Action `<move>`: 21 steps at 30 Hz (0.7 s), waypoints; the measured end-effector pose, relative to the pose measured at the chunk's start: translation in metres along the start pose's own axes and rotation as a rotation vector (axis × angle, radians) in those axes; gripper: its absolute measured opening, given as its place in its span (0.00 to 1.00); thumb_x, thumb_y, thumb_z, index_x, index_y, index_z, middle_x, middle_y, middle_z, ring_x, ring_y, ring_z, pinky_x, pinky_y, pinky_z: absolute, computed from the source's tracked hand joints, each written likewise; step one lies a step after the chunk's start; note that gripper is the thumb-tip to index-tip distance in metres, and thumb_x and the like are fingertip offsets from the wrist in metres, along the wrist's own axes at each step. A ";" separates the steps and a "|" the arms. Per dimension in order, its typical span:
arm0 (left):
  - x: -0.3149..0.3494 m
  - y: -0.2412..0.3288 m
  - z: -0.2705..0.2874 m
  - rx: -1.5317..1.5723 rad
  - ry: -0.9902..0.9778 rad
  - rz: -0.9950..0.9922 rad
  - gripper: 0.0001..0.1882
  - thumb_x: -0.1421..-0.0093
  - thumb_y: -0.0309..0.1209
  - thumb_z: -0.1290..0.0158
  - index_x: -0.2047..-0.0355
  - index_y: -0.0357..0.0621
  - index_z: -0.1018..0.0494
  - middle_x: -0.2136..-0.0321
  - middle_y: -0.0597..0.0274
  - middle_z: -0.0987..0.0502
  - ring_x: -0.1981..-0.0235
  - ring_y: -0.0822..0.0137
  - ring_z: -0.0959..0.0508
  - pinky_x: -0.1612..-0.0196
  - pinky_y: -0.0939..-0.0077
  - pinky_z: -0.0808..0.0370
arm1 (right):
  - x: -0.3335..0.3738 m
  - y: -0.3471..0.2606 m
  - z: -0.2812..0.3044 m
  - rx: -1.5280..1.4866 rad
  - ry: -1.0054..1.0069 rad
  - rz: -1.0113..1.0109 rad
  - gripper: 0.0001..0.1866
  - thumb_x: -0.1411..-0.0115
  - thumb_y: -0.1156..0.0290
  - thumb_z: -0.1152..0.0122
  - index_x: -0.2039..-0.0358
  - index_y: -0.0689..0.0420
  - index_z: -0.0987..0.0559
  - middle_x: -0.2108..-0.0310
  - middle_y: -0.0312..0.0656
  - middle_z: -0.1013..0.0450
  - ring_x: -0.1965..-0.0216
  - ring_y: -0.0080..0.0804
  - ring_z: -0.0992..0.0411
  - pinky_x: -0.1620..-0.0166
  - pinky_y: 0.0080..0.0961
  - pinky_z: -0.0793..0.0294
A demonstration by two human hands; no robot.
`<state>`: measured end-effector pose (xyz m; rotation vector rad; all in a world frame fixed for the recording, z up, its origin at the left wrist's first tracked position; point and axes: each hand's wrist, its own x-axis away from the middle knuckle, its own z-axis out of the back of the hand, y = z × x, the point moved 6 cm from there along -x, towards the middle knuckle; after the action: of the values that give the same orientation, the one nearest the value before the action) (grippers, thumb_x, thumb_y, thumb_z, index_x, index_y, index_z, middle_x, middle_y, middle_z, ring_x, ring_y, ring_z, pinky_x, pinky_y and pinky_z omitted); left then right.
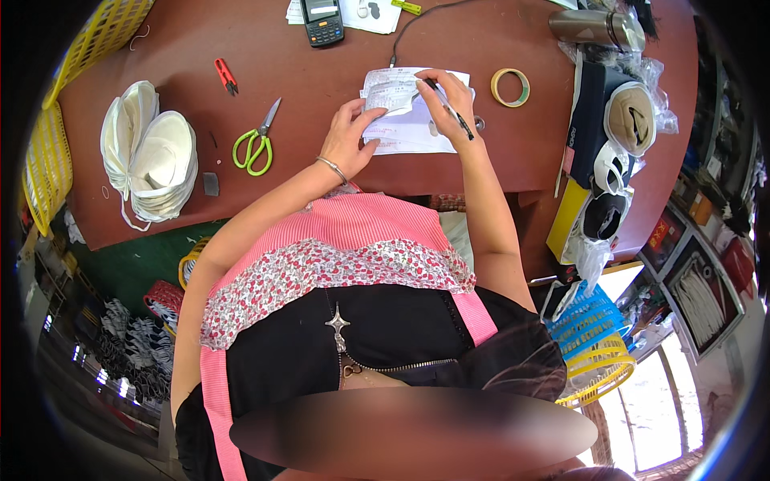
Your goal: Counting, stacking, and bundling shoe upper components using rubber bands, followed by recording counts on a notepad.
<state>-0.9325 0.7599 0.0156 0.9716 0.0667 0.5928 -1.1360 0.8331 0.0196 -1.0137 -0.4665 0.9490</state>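
A small stack of white printed paper slips (409, 143) lies on the brown table in front of me. My left hand (350, 138) rests at the stack's left edge, fingers stretched out and apart, with fingertips on the top slip (391, 90). My right hand (451, 111) is closed round a black pen (460, 122), which slants across the hand. The thumb and forefinger of that hand are at the top slip's upper right corner, and the slip looks slightly lifted and curled there.
Green-handled scissors (255, 151), red thread snips (225, 77) and white fabric cups (152, 156) lie to the left. A tape roll (510, 87) is to the right, near a steel flask (595, 30) and several caps (630, 120). A handheld terminal (322, 22) lies at the back.
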 end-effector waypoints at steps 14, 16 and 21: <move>-0.002 0.003 -0.001 -0.002 -0.001 -0.057 0.31 0.49 0.24 0.39 0.43 0.52 0.30 0.46 0.49 0.36 0.44 0.48 0.32 0.43 0.59 0.30 | 0.011 -0.008 0.007 -0.003 0.029 -0.040 0.09 0.42 0.68 0.35 0.64 0.59 0.18 0.70 0.46 0.22 0.65 0.39 0.23 0.58 0.32 0.27; -0.004 0.008 0.000 0.016 0.007 -0.070 0.33 0.50 0.24 0.39 0.41 0.51 0.32 0.46 0.49 0.35 0.45 0.48 0.32 0.43 0.59 0.30 | 0.011 -0.009 0.008 -0.004 0.031 -0.043 0.09 0.41 0.67 0.36 0.64 0.59 0.18 0.69 0.46 0.22 0.65 0.40 0.24 0.58 0.32 0.27; -0.007 0.007 -0.012 0.194 -0.121 -0.044 0.38 0.51 0.28 0.37 0.38 0.51 0.34 0.44 0.47 0.36 0.44 0.45 0.33 0.40 0.56 0.33 | 0.012 -0.001 0.007 -0.130 0.068 -0.289 0.11 0.37 0.68 0.42 0.58 0.62 0.24 0.70 0.47 0.20 0.63 0.42 0.22 0.57 0.34 0.27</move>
<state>-0.9450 0.7688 0.0127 1.1900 0.0380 0.4922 -1.1339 0.8466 0.0223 -1.0586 -0.6056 0.6313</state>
